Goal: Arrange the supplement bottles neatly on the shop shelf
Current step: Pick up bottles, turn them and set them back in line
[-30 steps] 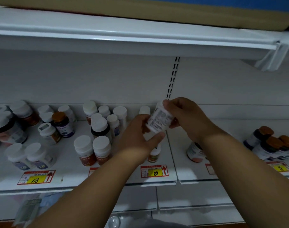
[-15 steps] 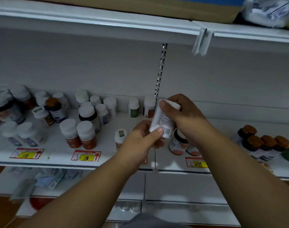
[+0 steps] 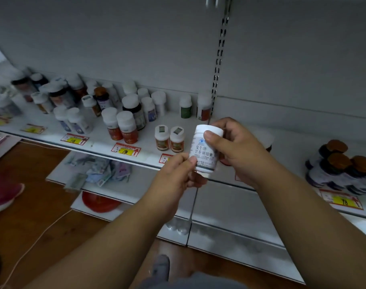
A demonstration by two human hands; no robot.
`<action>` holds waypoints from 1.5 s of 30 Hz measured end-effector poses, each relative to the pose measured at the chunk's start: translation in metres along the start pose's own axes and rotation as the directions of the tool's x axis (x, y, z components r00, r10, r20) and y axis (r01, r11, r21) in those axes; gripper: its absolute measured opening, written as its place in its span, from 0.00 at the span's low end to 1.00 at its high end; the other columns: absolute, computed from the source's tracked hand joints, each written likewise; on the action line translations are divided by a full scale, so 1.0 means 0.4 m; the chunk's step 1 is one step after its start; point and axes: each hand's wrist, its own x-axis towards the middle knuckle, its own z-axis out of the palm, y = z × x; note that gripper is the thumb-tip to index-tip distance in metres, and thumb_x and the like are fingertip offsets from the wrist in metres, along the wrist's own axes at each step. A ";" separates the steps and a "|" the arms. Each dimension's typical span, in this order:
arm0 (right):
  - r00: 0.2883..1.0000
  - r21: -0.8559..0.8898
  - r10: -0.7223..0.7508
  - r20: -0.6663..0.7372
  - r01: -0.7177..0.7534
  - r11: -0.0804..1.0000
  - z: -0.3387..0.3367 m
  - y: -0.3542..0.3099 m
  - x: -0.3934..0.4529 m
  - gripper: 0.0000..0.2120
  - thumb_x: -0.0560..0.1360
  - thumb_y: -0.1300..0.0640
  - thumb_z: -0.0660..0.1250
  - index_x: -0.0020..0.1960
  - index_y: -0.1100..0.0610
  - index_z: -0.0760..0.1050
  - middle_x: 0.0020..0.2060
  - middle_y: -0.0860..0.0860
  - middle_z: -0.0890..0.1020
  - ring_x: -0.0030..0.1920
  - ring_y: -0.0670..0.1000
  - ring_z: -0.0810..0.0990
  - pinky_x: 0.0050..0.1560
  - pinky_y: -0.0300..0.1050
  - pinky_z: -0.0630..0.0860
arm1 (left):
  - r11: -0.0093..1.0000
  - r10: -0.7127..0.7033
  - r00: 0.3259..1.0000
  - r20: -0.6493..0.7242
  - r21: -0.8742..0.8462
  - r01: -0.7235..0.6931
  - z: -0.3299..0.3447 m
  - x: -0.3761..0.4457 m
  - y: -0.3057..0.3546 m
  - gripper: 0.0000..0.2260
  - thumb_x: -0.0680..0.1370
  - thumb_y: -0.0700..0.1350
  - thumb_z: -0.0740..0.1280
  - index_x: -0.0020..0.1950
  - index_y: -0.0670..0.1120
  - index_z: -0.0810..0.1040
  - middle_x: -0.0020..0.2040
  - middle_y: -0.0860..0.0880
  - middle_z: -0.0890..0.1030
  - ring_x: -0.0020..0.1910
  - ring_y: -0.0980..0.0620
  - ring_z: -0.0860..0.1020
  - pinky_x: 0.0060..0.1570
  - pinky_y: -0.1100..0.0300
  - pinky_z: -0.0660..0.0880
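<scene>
Hands clamp one white bottle (image 3: 206,149) before the shelf (image 3: 103,146): right hand (image 3: 235,151) at its cap, left hand (image 3: 178,174) at its base. Face the label outward, then seat it upright beside matching bottles.

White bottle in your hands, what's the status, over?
Left hand grips white bottle low, right hand grips its cap end. Bottle off the shelf. Nothing blocking.

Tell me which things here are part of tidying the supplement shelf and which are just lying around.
Part of the job:
white bottle, held by left hand and right hand
bottles on the shelf
brown-capped bottles

Lying about:
pink shoe
white cable
packets and red lid on lower shelves
</scene>
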 end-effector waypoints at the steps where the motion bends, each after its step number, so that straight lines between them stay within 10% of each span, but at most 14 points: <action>1: 1.000 0.011 0.010 0.014 -0.010 1.000 0.000 -0.003 -0.009 0.05 0.76 0.55 0.70 0.49 0.54 0.75 0.35 0.45 0.82 0.32 0.41 0.79 0.29 0.34 0.73 | 1.000 -0.007 1.000 -0.010 -0.027 0.007 0.003 -0.004 -0.001 0.10 0.75 0.51 0.63 0.48 0.49 0.81 0.40 0.45 0.81 0.37 0.49 0.78 0.41 0.54 0.76; 11: 0.906 -0.192 -0.071 -0.417 -0.011 0.981 -0.196 -0.047 -0.242 0.07 0.74 0.58 0.71 0.51 0.53 0.76 0.42 0.44 0.83 0.43 0.43 0.82 0.41 0.36 0.78 | 0.866 0.078 0.919 0.388 0.430 -0.255 0.194 0.041 -0.017 0.29 0.71 0.64 0.64 0.68 0.52 0.69 0.58 0.56 0.79 0.56 0.55 0.78 0.53 0.60 0.76; 22: 0.682 -0.302 -0.117 -0.722 -0.158 0.940 -0.623 -0.027 -0.754 0.10 0.73 0.57 0.73 0.52 0.49 0.78 0.49 0.47 0.82 0.51 0.50 0.82 0.45 0.42 0.81 | 0.853 -0.062 0.651 0.756 0.379 -0.359 0.794 -0.061 -0.251 0.24 0.71 0.64 0.64 0.64 0.57 0.70 0.57 0.59 0.78 0.56 0.56 0.77 0.58 0.47 0.75; 33: 0.626 -0.224 -0.047 -0.779 -0.208 0.952 -1.104 0.020 -0.892 0.10 0.70 0.52 0.70 0.51 0.45 0.76 0.48 0.47 0.82 0.50 0.51 0.82 0.47 0.55 0.83 | 0.802 -0.095 0.681 0.726 0.461 -0.379 1.254 0.005 -0.397 0.25 0.69 0.66 0.63 0.64 0.59 0.70 0.51 0.63 0.76 0.49 0.63 0.76 0.47 0.68 0.73; 45: 0.608 -0.426 -0.197 -0.769 -0.257 0.868 -1.497 -0.018 -0.715 0.12 0.68 0.47 0.71 0.49 0.39 0.73 0.43 0.39 0.80 0.42 0.44 0.82 0.32 0.40 0.80 | 0.533 0.074 0.807 0.586 0.660 -0.529 1.516 0.228 -0.466 0.24 0.75 0.63 0.63 0.67 0.58 0.63 0.62 0.58 0.69 0.58 0.59 0.71 0.55 0.59 0.73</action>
